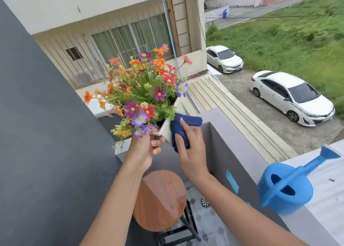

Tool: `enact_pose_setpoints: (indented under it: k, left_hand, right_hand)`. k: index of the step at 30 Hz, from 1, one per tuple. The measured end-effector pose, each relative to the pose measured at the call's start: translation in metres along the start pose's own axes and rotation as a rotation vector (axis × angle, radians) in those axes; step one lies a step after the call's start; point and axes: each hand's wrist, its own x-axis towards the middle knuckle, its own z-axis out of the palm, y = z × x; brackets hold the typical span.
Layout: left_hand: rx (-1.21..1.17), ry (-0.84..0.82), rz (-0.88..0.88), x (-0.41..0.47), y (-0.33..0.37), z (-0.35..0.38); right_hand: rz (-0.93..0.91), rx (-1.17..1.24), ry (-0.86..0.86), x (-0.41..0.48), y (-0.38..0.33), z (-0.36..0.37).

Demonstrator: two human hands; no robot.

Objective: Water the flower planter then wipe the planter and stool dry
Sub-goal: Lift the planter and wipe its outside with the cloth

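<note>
A white planter [166,129] full of orange, red and purple flowers [143,89] is lifted and tilted above the stool. My left hand [147,149] grips the planter's near corner. My right hand [191,149] presses a dark blue cloth [181,126] against the planter's right side wall. Below them stands a round wooden stool [160,199] with a wet, shiny seat and black legs. A blue plastic watering can [286,186] rests on top of the balcony wall at the right.
A grey balcony parapet [232,149] runs from the centre to the lower right, with a dark wall at the left. A floor drain [205,202] sits on the tiled floor beside the stool. Far below are two white cars and grass.
</note>
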Motion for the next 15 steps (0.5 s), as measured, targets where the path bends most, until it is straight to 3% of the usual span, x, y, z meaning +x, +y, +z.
enact_pose_setpoints:
  k: [3,6,8,11,15]
  left_hand:
    - [0.038,-0.011,-0.018,0.004,0.006,-0.005]
    - [0.108,-0.016,-0.063,0.004,0.010,-0.013]
    - [0.154,-0.014,-0.092,0.001,0.015,-0.020]
    - [0.232,-0.023,-0.107,0.000,0.022,-0.027]
    - [0.370,-0.068,-0.145,0.003,0.027,-0.028]
  right_hand:
    - [0.065,0.031,-0.005,-0.005,0.011,-0.006]
    - [0.349,0.240,0.183,0.024,0.007,-0.018]
    - [0.394,0.279,0.249,0.051,0.001,-0.036]
    - [0.360,0.251,0.178,0.089,-0.003,-0.059]
    - [0.439,0.123,-0.136,0.117,-0.004,-0.070]
